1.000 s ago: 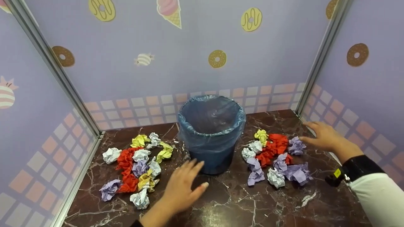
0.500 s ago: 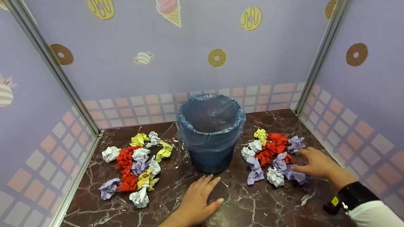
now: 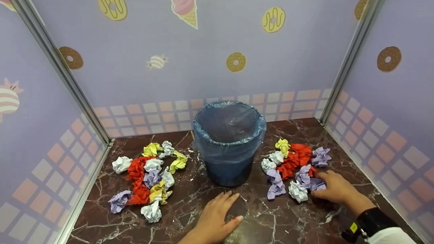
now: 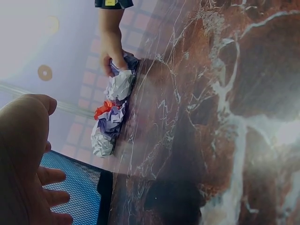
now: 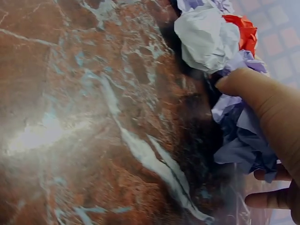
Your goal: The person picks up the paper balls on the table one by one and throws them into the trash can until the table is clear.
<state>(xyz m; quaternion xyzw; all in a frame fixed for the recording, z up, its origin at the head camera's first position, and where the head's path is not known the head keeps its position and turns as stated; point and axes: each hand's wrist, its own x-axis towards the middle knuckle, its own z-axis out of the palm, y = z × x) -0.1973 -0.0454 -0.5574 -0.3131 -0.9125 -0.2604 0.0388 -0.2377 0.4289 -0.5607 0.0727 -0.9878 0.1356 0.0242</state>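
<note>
A crumpled purple paper ball (image 5: 246, 136) lies at the near right edge of the right-hand pile, partly covered by my right hand (image 3: 337, 188). My right thumb is on one side of it and the fingers curl round the other, gripping it. Beside it sit a white paper ball (image 3: 298, 191) and another purple one (image 3: 302, 175). My left hand (image 3: 217, 217) holds nothing; its fingers stretch out low over the table just in front of the blue bin (image 3: 229, 169). A clear plastic liner (image 3: 230, 154) is folded over the bin's rim.
To the bin's left is a second pile of crumpled paper, with red (image 3: 136, 167), yellow (image 3: 159, 192), white (image 3: 151, 211) and purple (image 3: 120, 201) balls. Patterned panels (image 3: 162, 84) enclose the dark marbled table (image 3: 264, 220) at the back and both sides.
My right hand has come down and toward me from the pile's far right side onto the purple paper ball. The left hand has shifted right, in front of the bin.
</note>
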